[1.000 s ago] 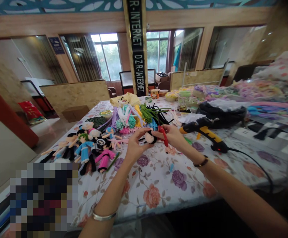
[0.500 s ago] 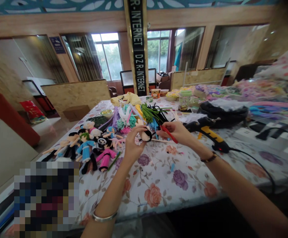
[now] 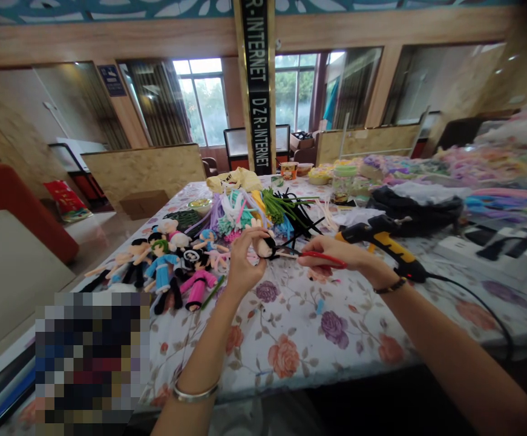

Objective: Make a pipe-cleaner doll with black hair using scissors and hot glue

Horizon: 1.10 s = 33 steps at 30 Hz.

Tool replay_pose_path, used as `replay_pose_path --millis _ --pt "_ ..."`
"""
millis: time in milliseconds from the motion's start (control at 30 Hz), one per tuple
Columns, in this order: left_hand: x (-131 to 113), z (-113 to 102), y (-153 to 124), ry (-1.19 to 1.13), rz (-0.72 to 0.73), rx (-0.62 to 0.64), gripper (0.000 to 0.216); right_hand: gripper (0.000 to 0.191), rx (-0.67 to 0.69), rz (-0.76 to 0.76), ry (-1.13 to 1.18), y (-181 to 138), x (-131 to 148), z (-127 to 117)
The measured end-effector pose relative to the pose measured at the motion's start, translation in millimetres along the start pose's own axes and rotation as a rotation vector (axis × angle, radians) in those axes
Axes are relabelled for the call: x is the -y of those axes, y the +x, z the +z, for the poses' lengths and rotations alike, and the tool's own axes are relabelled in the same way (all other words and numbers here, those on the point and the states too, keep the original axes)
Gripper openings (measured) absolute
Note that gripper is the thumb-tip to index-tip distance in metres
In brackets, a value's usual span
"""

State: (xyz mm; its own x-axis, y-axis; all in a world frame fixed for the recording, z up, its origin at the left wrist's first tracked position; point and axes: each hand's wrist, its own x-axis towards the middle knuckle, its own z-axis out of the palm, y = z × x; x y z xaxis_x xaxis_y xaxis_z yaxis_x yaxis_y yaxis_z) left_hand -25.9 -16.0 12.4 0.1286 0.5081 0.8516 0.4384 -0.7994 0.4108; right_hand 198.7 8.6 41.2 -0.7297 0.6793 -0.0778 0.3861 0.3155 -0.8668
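Note:
My left hand (image 3: 247, 257) is closed around a small pale doll head with black hair (image 3: 265, 247), held above the table. My right hand (image 3: 331, 254) grips red-handled scissors (image 3: 322, 260), whose blades point left toward the black hair. Whether the blades touch it I cannot tell. Left of my hands lie several fuzzy finished dolls, among them one in a pink robe (image 3: 197, 286) and one in blue with green hair (image 3: 161, 264). Behind my hands are bundles of coloured pipe cleaners (image 3: 236, 212), with green and black stems (image 3: 290, 209) beside them.
A black and yellow glue gun (image 3: 388, 245) lies right of my right hand, its cable (image 3: 476, 281) trailing toward the table edge. Farther right are a black bag (image 3: 415, 209) and heaps of coloured material (image 3: 494, 160). A flowered cloth (image 3: 299, 327) covers the table. A clear jar (image 3: 343, 184) stands behind.
The scissors have turned in my right hand, from slanting upright to lying nearly level with the blades toward the doll head. My left hand still holds the head. The view has shifted slightly.

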Motion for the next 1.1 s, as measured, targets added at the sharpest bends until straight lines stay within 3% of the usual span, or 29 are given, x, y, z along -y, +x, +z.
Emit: replay_pose_path --millis 433,700,1100 --pt "0 1 -1 -0.037 0.014 0.008 0.042 0.048 0.064 0.002 0.101 7 -13 1" --pt "-2 3 -1 -0.057 0.026 0.006 0.041 0.059 0.107 -0.058 0.104 4 -6 6" --pt "-1 2 -1 -0.056 0.027 0.001 0.04 0.061 0.114 -0.089 0.111 1 -1 9"
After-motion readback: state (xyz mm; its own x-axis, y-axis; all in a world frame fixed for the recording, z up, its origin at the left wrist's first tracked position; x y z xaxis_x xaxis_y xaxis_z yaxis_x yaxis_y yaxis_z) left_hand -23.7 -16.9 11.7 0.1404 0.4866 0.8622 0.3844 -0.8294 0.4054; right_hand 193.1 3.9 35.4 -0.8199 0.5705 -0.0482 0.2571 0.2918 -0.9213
